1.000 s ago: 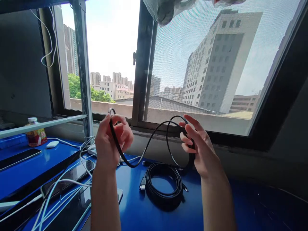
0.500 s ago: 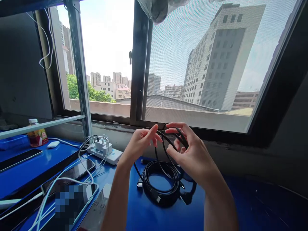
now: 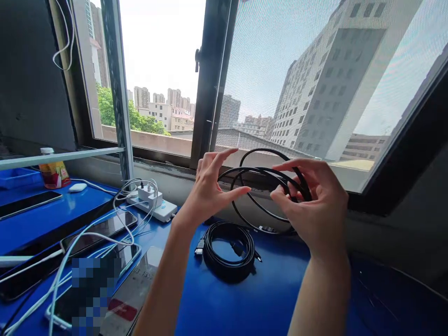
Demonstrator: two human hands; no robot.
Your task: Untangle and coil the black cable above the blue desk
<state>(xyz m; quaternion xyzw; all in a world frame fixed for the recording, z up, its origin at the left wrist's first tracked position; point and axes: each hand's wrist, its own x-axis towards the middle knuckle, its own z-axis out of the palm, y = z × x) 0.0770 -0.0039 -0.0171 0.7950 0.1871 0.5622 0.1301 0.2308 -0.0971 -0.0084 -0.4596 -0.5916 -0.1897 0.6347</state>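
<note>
My right hand (image 3: 315, 200) grips a bunch of loose loops of black cable (image 3: 259, 169) between thumb and fingers, raised above the table before the window sill. My left hand (image 3: 213, 189) faces it with thumb and forefinger spread wide; the near end of the loops lies in the gap between them. Whether the left fingers touch the cable, I cannot tell. Below, a neatly wound black cable coil (image 3: 229, 269) rests on the blue table (image 3: 259, 303), its silver-tipped plug (image 3: 199, 247) sticking out on the left.
Left of my arm lie several phones, one of them a dark phone (image 3: 101, 228), among tangled white cables (image 3: 91, 235). Behind them is a white power strip (image 3: 164, 211) with chargers. A bottle (image 3: 54, 172) stands by a blue tray (image 3: 19, 178). A metal shelf post (image 3: 119, 93) rises at left.
My right hand has moved right and lifted the cable loops away from the coil on the table. My left thumb and forefinger have spread apart. The view has shifted slightly.
</note>
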